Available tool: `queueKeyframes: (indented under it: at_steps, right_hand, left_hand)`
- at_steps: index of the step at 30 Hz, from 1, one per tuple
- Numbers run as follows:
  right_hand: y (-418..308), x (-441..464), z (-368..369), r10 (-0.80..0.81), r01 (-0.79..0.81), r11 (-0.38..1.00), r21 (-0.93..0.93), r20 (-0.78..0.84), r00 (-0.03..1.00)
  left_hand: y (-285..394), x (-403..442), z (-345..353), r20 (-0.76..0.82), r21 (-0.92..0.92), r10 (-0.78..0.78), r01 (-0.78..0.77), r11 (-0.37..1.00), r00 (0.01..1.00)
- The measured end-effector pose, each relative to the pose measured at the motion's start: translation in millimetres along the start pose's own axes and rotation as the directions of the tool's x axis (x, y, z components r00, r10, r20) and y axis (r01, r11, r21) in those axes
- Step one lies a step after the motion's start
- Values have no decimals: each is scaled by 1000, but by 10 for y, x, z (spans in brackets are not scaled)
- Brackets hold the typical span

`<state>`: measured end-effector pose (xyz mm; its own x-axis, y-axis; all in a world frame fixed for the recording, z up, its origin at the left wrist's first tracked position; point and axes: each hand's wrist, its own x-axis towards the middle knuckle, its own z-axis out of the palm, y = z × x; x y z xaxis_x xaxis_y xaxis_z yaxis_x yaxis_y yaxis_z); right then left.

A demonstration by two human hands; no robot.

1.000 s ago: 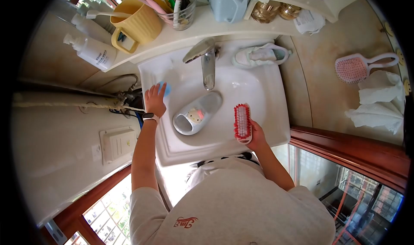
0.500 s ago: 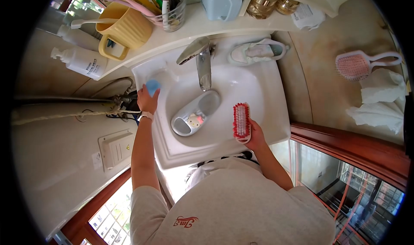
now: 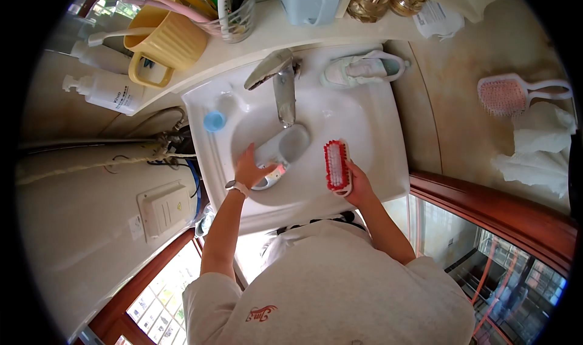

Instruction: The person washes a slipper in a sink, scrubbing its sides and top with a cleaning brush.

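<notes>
A white ceramic sink [image 3: 390,157] occupies the centre of the work area. A light grey, open-backed slipper with a cartoon face on its upper [image 3: 290,146] lies diagonally in the basin, its heel end toward the spout of a chrome single-lever faucet [image 3: 283,93] and its front end toward the person, to the left.

The left hand [image 3: 249,170] is positioned over the front end of the slipper. Its fingers are extended and its thumb is spread away from them across the decorated upper. No object is gripped in it; whether the hand touches the slipper cannot be determined. A watch with a pale strap [image 3: 237,188] encircles the left wrist.

The right hand [image 3: 358,184] is closed around an oblong scrub brush with a red bristle border, white central bristles and a pale handle loop [image 3: 336,166]. The brush is held over the near right part of the basin, apart from the slipper, with its bristles facing up.

A small round blue cup [image 3: 214,121] stands on the left ledge of the sink. A white shoe with pale green tints [image 3: 363,72] rests on the rear right corner. Behind the sink, a cream shelf [image 3: 319,43] carries a yellow ribbed mug [image 3: 176,44] and a clear ribbed container holding toothbrushes [image 3: 234,28].
</notes>
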<state>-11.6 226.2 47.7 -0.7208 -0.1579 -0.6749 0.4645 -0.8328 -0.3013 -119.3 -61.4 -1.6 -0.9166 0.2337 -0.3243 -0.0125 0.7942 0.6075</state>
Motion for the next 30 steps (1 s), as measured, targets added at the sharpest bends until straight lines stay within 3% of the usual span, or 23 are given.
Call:
queueKeyframes:
  at_steps: [4,6,7,9,11,14,15,16,17,18,21,25,28,30]
  right_hand:
    - [-3,-13,3,-20,20,1000,19,-28,999]
    - [0,-4,-29,-2,3,999,53,-13,1000]
    - [-12,-5,-26,-3,3,999,53,-5,1000]
    - [-33,-65,-51,-44,45,998,40,-20,999]
    - [-73,-129,-96,-63,62,997,48,4,998]
    - [-124,-207,-168,-112,111,994,22,37,993]
    - [-132,-231,-182,-137,137,991,-4,37,990]
    - [-152,-257,-190,-142,142,990,1,43,989]
    - [-172,-294,-202,-174,176,983,-45,43,984]
    - [-184,-323,-191,-207,211,973,-91,45,977]
    - [-237,-366,-108,-286,291,940,-176,58,957]
    - [-266,-392,11,-327,336,931,-142,80,941]
    - [-318,-401,34,-404,415,908,-65,131,905]
    - [-389,-407,80,-393,391,918,62,266,880]
  left_hand:
    - [329,1,-225,123,-10,-21,22,1000,992]
    - [657,-112,-263,250,484,41,-162,860,967]
    - [621,-141,-216,244,488,41,-159,858,969]
    - [540,-224,-36,150,480,294,-330,813,944]
    - [452,-302,-32,132,465,335,-356,811,933]
    - [503,-412,-254,71,181,271,-280,943,960]
    - [490,-464,-289,67,188,277,-285,940,958]
    - [473,-520,-322,75,-141,161,-150,979,984]
    - [467,-559,-351,122,-450,52,9,893,991]
    - [548,-602,-462,217,-538,9,112,836,976]
    - [511,-658,-483,296,-663,122,111,740,947]
    - [452,-642,-396,312,-699,237,54,713,920]
    - [494,-615,-358,333,-696,281,34,717,900]
    - [488,-583,-294,283,-726,311,-10,688,907]
